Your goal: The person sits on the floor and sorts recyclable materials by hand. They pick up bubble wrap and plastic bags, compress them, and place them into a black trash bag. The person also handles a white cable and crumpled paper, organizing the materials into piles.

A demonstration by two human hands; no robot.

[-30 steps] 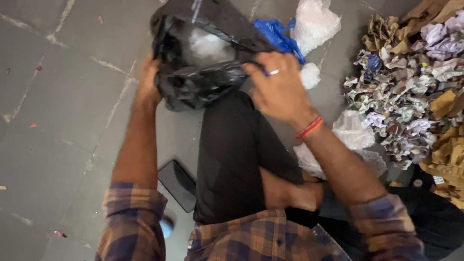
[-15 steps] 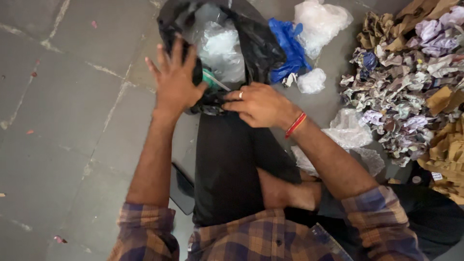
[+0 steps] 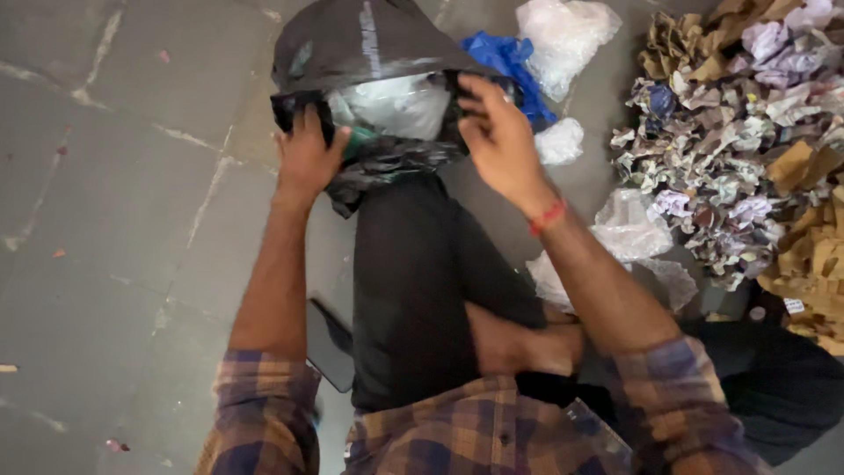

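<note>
Left hand clenches the black plastic bag at its rim; right hand grasps the opposite rim; clear plastic fills the mouth.

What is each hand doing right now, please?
Left hand: closed on the rim of the black bag.
Right hand: gripping the bag's rim on the other side, fingers curled.

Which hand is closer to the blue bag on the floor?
Right. The right hand grips the black bag's rim just beside the blue bag; the left hand holds the far rim.
</note>
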